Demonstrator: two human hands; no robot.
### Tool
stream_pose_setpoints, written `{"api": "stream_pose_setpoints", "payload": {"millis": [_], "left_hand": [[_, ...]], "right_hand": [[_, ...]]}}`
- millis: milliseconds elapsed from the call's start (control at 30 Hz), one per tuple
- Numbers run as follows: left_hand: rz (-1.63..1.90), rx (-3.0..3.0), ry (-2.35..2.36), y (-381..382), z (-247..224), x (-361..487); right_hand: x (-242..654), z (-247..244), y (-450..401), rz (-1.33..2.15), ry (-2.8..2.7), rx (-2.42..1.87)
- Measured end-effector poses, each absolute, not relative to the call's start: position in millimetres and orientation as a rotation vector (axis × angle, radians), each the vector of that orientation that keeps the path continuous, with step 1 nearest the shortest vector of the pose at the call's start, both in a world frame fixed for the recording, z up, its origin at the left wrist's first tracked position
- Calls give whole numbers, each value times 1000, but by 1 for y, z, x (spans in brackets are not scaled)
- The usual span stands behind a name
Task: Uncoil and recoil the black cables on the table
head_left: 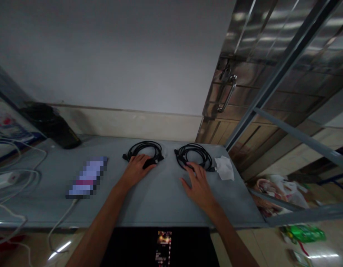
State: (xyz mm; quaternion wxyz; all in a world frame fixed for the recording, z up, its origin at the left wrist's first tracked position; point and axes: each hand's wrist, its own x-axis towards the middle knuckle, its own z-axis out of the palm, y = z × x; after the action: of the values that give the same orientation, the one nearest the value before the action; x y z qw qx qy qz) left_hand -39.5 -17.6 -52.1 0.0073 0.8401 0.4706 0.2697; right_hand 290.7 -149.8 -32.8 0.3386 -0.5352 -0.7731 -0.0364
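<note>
Grey metal tabletop spreads under both hands in the head view, with a pale wall beyond the fingertips and a shiny door farther off, beyond the right hand's fingers. Two black cable coils lie side by side. Left hand: its fingers bend loosely over the near side of the left coil, thumb set apart from them; I cannot tell whether they grip the cable. Right hand: its fingers are slightly spread, tips touching the near side of the right coil, thumb well out to the side, so it has no closed hold. Just right of these fingers lies a white wrapper. Tabletop shows between the hands, and the near edge runs below both wrists. Well left of the left fingers lies a phone; past it stands a dark bottle. A metal post rises beyond the wrapper, at the table's right edge.
</note>
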Motion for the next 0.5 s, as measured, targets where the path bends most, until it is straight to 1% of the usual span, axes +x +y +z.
{"api": "stream_pose_setpoints", "payload": {"millis": [67,200,333,500], "left_hand": [[851,2637,1492,-17,-52,-40],[889,2638,1550,-14,-53,-43],[985,2644,1508,-15,-49,-41],[1166,2628,1480,-21,-36,-34]], "right_hand": [[322,-34,-132,-160,-2015,-1457],[363,-48,-109,-136,-2155,-1489],[372,-64,-106,-116,-2151,-1456],[371,-66,-107,-107,-2100,-1377]]}}
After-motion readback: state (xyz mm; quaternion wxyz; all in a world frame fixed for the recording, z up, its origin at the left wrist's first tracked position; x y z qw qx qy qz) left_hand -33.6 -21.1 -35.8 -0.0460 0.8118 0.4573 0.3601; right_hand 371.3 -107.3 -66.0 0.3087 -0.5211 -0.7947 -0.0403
